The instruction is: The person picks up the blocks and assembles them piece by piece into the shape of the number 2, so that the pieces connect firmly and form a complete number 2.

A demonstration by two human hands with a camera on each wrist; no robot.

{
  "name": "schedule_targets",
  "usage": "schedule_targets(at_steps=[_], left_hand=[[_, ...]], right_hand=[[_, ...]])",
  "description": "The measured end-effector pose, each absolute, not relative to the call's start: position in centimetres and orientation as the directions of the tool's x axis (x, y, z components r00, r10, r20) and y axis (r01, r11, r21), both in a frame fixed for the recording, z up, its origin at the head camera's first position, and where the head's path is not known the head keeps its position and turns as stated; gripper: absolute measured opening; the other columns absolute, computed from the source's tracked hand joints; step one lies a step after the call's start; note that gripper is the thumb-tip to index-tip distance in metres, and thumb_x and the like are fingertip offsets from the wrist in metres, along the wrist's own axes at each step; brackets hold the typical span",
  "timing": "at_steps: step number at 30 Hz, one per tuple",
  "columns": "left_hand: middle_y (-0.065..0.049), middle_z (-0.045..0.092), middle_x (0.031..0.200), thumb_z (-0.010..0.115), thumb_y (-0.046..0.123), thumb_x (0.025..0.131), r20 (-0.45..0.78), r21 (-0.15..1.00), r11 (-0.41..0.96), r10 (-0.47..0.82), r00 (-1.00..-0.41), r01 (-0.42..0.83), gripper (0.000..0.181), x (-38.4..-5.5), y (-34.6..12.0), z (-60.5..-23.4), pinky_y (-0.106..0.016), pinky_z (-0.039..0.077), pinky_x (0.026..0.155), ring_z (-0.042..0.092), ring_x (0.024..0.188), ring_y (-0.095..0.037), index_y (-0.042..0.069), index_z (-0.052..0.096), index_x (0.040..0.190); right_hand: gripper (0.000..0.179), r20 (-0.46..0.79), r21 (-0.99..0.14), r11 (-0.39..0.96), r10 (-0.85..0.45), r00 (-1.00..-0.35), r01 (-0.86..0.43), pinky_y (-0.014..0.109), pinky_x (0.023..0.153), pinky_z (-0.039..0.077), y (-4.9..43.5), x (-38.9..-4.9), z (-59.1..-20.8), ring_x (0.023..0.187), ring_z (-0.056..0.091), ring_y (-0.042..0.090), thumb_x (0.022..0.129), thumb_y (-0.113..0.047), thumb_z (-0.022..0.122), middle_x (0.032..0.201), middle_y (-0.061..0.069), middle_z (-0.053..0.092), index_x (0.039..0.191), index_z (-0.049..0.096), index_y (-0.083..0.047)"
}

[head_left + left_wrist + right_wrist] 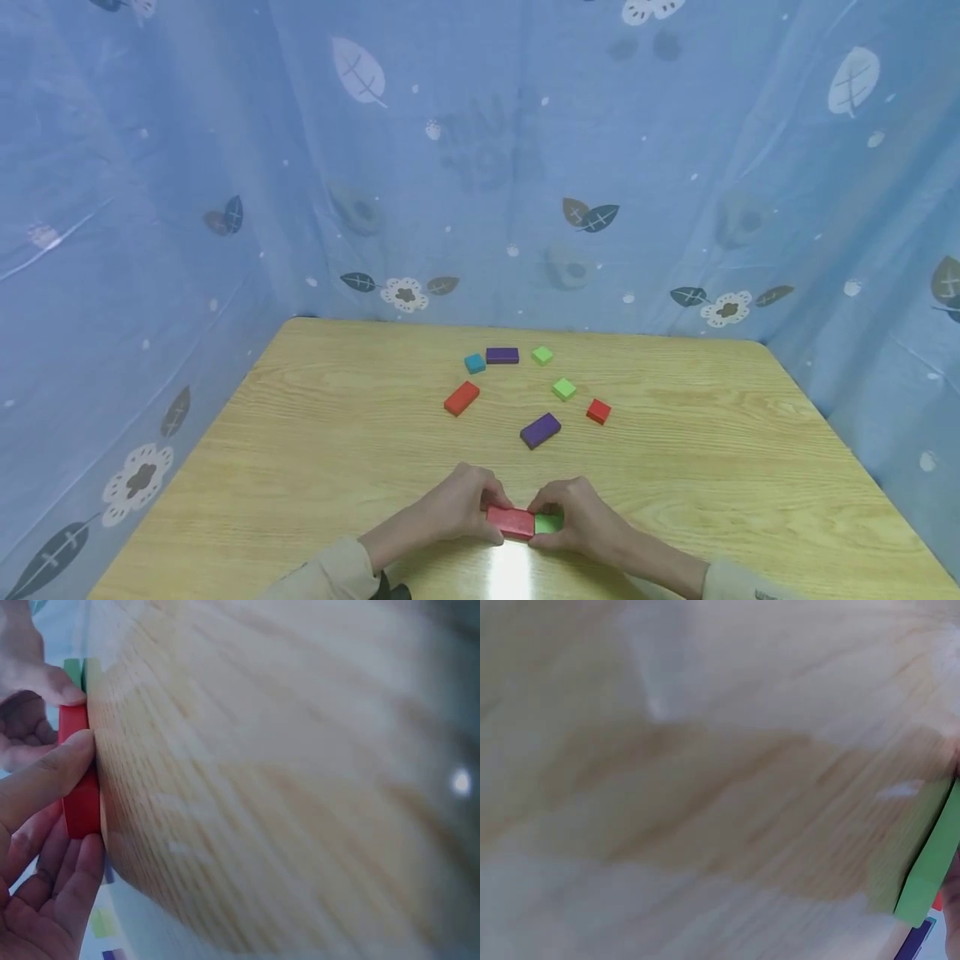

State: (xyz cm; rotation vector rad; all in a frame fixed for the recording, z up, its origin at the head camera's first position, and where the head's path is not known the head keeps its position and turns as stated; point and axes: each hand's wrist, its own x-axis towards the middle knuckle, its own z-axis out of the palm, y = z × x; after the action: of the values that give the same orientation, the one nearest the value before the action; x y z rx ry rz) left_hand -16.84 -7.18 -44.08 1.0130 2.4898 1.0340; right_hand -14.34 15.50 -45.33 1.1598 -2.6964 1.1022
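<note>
On the near part of the table, a long red block [511, 522] lies end to end with a green block [548, 523]. My left hand [459, 504] pinches the red block at its left end between thumb and fingers. From the other side my right hand [583, 518] grips around the green block, its fingertips close to the joint with the red one. The left wrist view shows both thumbs along the near side of the red block [82, 810]. In the right wrist view the green block [930, 866] rests on the wood, and most of the right hand is out of frame.
Beyond the hands lie a purple block [541, 431], a small red block [598, 412], a long red block [461, 398], a green block [564, 389], another green block [542, 356], a blue block [475, 363] and a second purple block [502, 356]. A blue curtain [480, 167] borders the table [337, 417].
</note>
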Motion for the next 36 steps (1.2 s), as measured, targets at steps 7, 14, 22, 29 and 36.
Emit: schedule_targets(at_steps=[7,14,22,29,36], left_hand=[[0.011,0.067,0.083,0.090,0.013,0.062,-0.023,0.741,0.511,0.668,-0.744,0.436,0.035,-16.7,-7.2,-43.8,-0.014,0.047,0.066,0.056,0.074,0.003,0.009,0.076,0.094],[-0.002,0.073,0.093,0.081,0.015,0.076,0.047,0.848,0.431,0.519,-0.853,0.309,0.025,-18.7,-8.1,-43.0,-0.019,0.054,0.074,0.067,0.084,-0.011,0.004,0.075,0.098],[-0.012,0.070,0.107,0.070,0.004,0.086,0.096,0.987,0.133,-0.023,-0.995,0.092,0.024,-22.8,-8.7,-43.1,-0.028,0.053,0.085,0.066,0.101,-0.022,-0.001,0.070,0.109],[-0.015,0.060,0.128,0.069,0.013,0.089,0.003,0.991,-0.128,-0.239,-0.971,0.034,0.042,-24.3,-8.3,-45.0,-0.029,0.047,0.096,0.056,0.120,-0.024,0.003,0.060,0.128],[-0.013,0.060,0.129,0.071,0.006,0.085,-0.092,0.989,-0.137,-0.300,-0.950,-0.053,0.044,-24.6,-7.5,-46.2,-0.032,0.044,0.101,0.053,0.123,-0.026,0.004,0.060,0.128]], right_hand=[[0.018,0.227,-0.669,0.478,-0.598,-0.769,-0.569,0.018,0.064,0.050,15.5,-14.1,-45.4,0.072,0.057,-0.004,0.072,-0.017,0.084,0.080,-0.013,0.067,0.085,0.072,-0.013],[0.020,0.204,-0.703,0.466,-0.593,-0.779,-0.538,0.018,0.060,0.050,15.6,-14.2,-45.4,0.068,0.056,-0.003,0.072,-0.017,0.084,0.079,-0.012,0.066,0.087,0.072,-0.011],[0.020,0.213,-0.699,0.464,-0.592,-0.778,-0.544,0.018,0.061,0.051,15.6,-14.2,-45.6,0.068,0.056,-0.004,0.071,-0.014,0.084,0.077,-0.013,0.066,0.086,0.072,-0.011],[0.020,0.213,-0.702,0.464,-0.586,-0.781,-0.540,0.019,0.062,0.051,15.5,-14.2,-45.4,0.070,0.057,-0.002,0.071,-0.017,0.084,0.078,-0.011,0.067,0.086,0.072,-0.011],[0.019,0.216,-0.692,0.468,-0.592,-0.777,-0.549,0.018,0.062,0.050,15.6,-14.2,-45.5,0.070,0.056,-0.003,0.072,-0.019,0.084,0.079,-0.013,0.066,0.085,0.072,-0.013]])
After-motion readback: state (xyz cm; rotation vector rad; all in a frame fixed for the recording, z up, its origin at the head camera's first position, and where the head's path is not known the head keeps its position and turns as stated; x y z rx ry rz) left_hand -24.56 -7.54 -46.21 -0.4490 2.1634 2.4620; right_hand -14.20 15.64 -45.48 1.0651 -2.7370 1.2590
